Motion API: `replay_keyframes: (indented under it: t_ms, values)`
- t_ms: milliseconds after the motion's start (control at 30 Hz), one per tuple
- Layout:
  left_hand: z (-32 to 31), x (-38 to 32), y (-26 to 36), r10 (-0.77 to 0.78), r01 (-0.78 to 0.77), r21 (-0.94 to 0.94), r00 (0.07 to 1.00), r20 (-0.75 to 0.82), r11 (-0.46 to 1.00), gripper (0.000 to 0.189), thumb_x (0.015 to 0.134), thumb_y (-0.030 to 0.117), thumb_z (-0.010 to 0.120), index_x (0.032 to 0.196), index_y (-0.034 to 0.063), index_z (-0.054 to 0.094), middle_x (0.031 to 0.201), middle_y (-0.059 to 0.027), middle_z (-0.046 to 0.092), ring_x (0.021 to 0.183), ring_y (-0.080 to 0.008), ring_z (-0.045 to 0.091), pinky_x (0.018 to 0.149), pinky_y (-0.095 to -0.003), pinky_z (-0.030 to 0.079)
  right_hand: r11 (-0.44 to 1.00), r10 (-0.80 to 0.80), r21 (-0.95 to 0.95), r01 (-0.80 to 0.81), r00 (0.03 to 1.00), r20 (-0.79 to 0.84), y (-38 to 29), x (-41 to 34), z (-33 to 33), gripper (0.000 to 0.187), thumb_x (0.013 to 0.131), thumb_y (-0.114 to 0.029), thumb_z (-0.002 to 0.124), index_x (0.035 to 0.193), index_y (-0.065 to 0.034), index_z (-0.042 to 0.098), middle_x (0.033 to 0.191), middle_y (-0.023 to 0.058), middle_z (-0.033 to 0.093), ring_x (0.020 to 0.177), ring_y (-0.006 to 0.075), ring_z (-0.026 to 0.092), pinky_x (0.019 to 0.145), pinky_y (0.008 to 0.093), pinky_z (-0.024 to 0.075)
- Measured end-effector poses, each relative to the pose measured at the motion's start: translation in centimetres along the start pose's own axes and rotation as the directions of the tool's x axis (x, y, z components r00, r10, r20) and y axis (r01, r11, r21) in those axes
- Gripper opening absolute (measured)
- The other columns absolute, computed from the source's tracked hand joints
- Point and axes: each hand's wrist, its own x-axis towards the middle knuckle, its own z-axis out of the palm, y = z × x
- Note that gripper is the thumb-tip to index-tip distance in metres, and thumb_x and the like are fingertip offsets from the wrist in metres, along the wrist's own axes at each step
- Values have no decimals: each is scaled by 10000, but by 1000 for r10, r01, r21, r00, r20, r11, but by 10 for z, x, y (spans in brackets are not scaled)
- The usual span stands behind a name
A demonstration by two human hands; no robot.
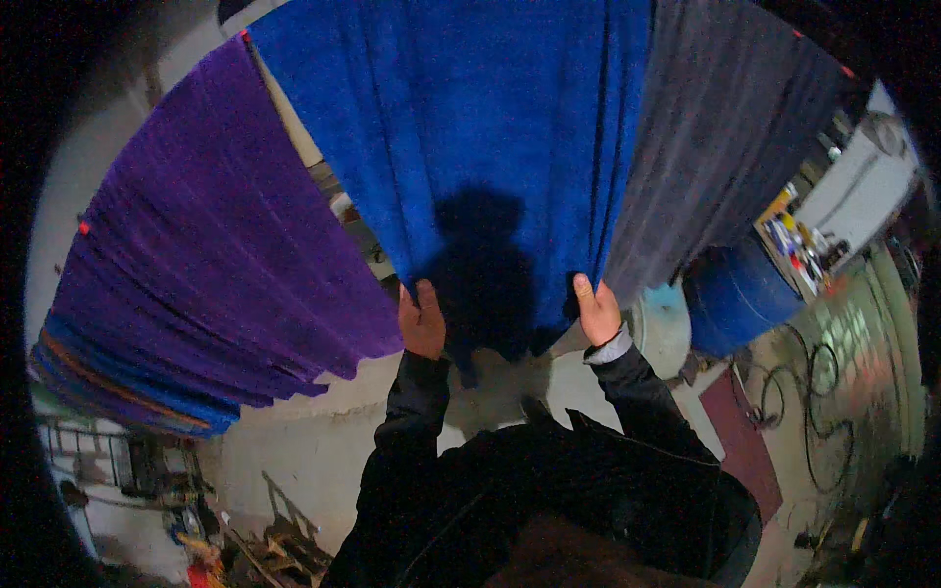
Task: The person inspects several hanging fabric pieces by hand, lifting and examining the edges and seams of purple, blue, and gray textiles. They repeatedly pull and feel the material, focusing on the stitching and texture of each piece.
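Observation:
A wide blue fabric sheet (pixel 485 125) hangs before me, with long vertical folds. My left hand (pixel 423 323) grips its lower left edge, thumb in front and fingers hidden behind the cloth. On the opposite edge, my right hand (pixel 600 312) holds the fabric the same way, at about equal height. A dark shadow of a head and body falls on the sheet between my hands. To the left hangs a purple cloth (pixel 228 220), whose edge comes close to my left hand. A grey cloth (pixel 698 132) hangs on the right, partly behind the blue one.
Red clips (pixel 84 228) show along the cloths' upper edge. A striped cloth (pixel 140 382) hangs far left. At right stand a blue barrel (pixel 742 294) and a cluttered surface (pixel 798 246). Black cable (pixel 812 441) coils near a maroon panel (pixel 742 441). Scrap wood (pixel 283 547) lies lower left.

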Motion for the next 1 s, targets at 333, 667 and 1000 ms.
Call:
replay_keyframes:
  t_ms: [333,667,1000]
  values:
    - [-38,-35,48,-36,46,208,998,-52,977,544,1026,471,652,1291,-2,625,1174,-226,700,1099,-375,665,978,-450,506,991,8,-131,-29,987,-160,-48,-59,-59,494,1131,-432,497,1342,-4,624,1099,135,722,1035,235,653,938,374,501]
    - [-39,-150,68,-21,23,-17,995,99,1000,359,1009,282,703,1254,22,662,1114,-196,726,1044,-326,695,920,-420,526,879,38,438,-186,945,325,-50,-113,-62,500,1116,-400,549,1412,0,595,1267,58,694,1111,172,632,1022,356,493]
    - [-26,-311,47,-376,392,48,833,406,919,312,1131,250,512,1185,14,709,980,-72,748,939,-157,694,827,-310,528,890,81,359,-282,872,484,-17,-216,-101,337,1038,-210,693,1330,-43,688,1256,25,717,1130,161,633,997,348,503]
